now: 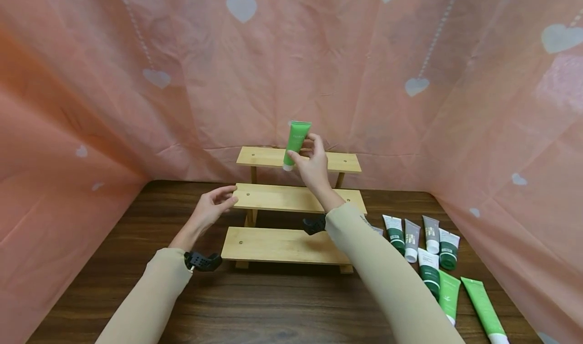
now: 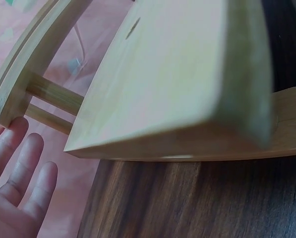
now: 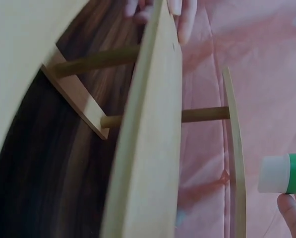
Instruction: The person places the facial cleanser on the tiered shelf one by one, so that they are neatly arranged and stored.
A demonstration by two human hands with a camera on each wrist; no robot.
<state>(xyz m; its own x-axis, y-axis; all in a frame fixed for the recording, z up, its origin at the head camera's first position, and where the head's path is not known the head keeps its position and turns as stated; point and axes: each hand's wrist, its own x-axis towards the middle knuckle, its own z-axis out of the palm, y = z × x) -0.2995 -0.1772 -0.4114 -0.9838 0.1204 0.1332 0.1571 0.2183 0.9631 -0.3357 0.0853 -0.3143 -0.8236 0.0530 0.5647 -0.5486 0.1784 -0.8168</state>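
My right hand [image 1: 314,169] pinches a small green squeeze tube [image 1: 297,139] with a white cap, tilted cap-down in front of the top board of a three-tier wooden display stand [image 1: 282,197]. In the right wrist view the tube's white cap [image 3: 274,174] and part of its green body show at the right edge, with fingertips [image 3: 290,213] beneath. My left hand [image 1: 210,210] holds the left end of the middle board, its thumb and fingers on either side. The left wrist view shows its spread fingers [image 2: 26,168] beside the pale boards.
Several tubes lie on the dark wood table [image 1: 273,308] right of the stand: green-and-white ones [image 1: 448,248], grey ones [image 1: 412,239] and bright green ones [image 1: 484,306]. A pink curtain [image 1: 191,106] with white hearts encloses the back and sides.
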